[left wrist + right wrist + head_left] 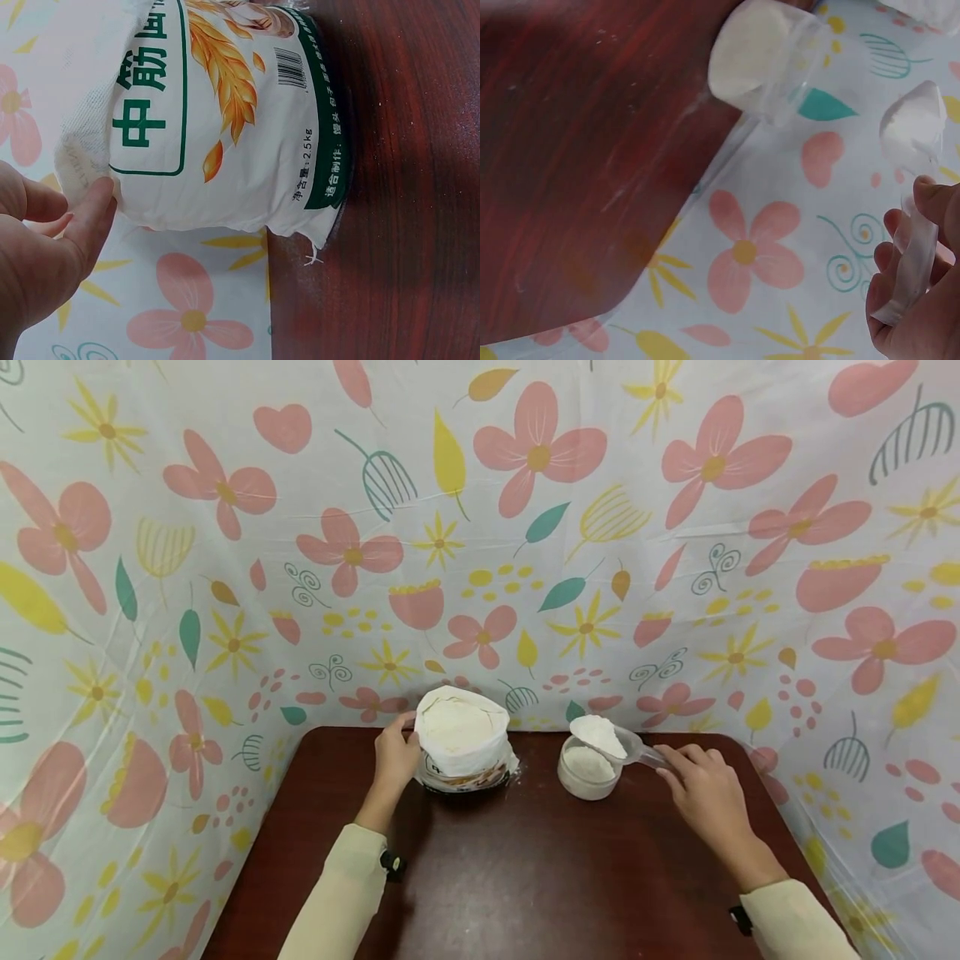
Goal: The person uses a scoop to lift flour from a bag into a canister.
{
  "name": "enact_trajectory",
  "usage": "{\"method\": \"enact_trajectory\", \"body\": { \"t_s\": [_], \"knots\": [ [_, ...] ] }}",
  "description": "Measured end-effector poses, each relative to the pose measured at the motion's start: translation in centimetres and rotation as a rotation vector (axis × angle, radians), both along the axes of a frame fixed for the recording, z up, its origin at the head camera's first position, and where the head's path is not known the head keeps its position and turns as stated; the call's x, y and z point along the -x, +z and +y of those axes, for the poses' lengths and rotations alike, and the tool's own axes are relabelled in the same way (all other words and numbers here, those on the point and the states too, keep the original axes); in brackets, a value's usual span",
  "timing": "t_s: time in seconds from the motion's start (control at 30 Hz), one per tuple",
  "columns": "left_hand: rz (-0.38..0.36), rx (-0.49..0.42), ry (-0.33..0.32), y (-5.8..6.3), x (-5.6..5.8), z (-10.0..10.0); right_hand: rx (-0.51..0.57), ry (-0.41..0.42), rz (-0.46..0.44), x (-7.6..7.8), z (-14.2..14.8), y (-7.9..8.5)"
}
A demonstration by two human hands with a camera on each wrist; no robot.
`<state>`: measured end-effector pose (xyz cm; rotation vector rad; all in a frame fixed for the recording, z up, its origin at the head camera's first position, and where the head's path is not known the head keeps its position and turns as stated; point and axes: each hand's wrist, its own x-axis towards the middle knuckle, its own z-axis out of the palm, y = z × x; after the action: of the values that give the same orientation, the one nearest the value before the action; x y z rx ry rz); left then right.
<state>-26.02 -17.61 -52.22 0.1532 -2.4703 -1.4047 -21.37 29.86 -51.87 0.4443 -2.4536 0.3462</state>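
A white flour bag (459, 739) printed with wheat ears stands at the table's back, its top open and flour showing inside. My left hand (396, 750) holds its left side near the rim; in the left wrist view, the fingers (90, 217) lie against the upper edge of the printed bag (247, 112). My right hand (705, 789) grips the handle of a clear plastic scoop (637, 748), heaped with white flour (598, 735). The scoop's bowl is above a small round clear jar (588, 789) with flour in it. Thumb and curled fingers wrap the handle (915, 262) in the right wrist view.
A dark reddish-brown table (525, 877) carries the bag and jar. Spilled flour (516, 768) dusts the wood beside the bag. Behind and around the table hangs a floral-printed sheet (480, 568), close to the table's back edge.
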Motion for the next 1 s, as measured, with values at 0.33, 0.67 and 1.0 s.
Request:
{"method": "enact_trajectory", "body": {
  "t_s": [0.33,0.67,1.0],
  "knots": [
    [0.011,-0.009,-0.005,0.1,0.0,0.0,-0.122,0.022,0.016,0.7,1.5,-0.3],
    [0.023,-0.015,-0.009,0.0,0.2,-0.2,-0.208,0.031,-0.067,1.7,2.3,0.5],
    [-0.005,-0.021,-0.006,0.1,0.0,0.0,-0.314,0.013,-0.192,2.8,2.0,2.2]
  ]
}}
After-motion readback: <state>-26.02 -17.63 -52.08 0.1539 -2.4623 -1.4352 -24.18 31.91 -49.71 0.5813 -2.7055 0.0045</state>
